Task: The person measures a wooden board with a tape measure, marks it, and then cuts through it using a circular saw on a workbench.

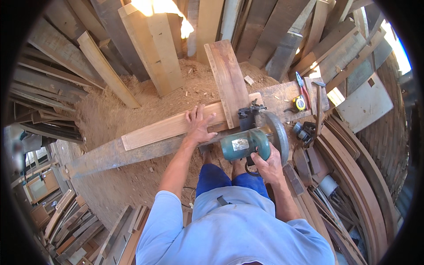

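Observation:
My left hand [201,126] lies with its fingers spread on a light wooden board [163,129], pressing on its upper face. The board lies lengthwise along a long, weathered bench beam [106,154]. My right hand [270,165] is wrapped round the rear handle of a green circular saw [242,144]. The saw, with its grey blade guard [279,132], is over the right end of the board. Just beyond it, a wider reddish board [229,81] lies crosswise over the light one. The saw's body hides the blade and its contact with the wood.
On the bench's right end lie a yellow tape measure [299,104], red-and-blue pliers [303,88] and a hammer [319,104]. A dark power tool [304,132] is beside them. Sawdust [117,106] covers the ground. Planks [150,48] lean at the back; stacked timber [357,176] stands right.

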Available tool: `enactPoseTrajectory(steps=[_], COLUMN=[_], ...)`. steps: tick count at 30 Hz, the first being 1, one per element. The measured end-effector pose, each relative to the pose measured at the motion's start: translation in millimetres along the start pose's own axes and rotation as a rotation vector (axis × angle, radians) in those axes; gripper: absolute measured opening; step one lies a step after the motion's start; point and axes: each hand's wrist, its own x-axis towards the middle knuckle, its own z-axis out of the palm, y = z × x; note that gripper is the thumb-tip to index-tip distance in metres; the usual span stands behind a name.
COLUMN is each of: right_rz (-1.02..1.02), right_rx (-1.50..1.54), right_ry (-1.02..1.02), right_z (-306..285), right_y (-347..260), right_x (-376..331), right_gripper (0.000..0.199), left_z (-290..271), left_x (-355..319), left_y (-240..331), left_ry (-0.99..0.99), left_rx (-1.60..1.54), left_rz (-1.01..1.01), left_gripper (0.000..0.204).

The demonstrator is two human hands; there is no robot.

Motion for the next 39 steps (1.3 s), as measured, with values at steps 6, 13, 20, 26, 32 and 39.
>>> enactPoseTrajectory(steps=[6, 13, 20, 26, 32, 39], right_rz=[-0.026, 0.043, -0.106, -0.012, -0.061, -0.079], right_rx=[-0.065, 0.036, 0.02, 0.015, 0.011, -0.016], right_ry=[-0.035, -0.091, -0.094, -0.146, -0.125, -0.12], right_z=[17.6, 30.4, 37.2, 35.9, 40.5, 42.2], right_y=[-9.8, -23.2, -26.9, -46.1, -43.8, -39.9], right_x=[12.9, 27.6, 48.3, 65.8, 81.6, 94.5], right_gripper=[0.029, 0.028, 0.029, 0.029, 0.029, 0.031], left_z=[-0.2, 5.4, 26.9, 21.2, 12.7, 6.6], left_x=[-0.3, 2.3, 2.4, -0.4, 2.5, 1.7], left_y=[-1.4, -0.3, -16.9, -13.3, -3.5, -1.0], left_ry=[-0.002, -0.002, 0.145, 0.102, 0.011, -0.004], left_rx=[-0.022, 0.008, 0.062, 0.043, 0.09, 0.101], left_rz=[0.0, -0.021, 0.084, 0.069, -0.003, -0.004], left_gripper=[0.085, 0.08, 0.08, 0.087, 0.092, 0.092])
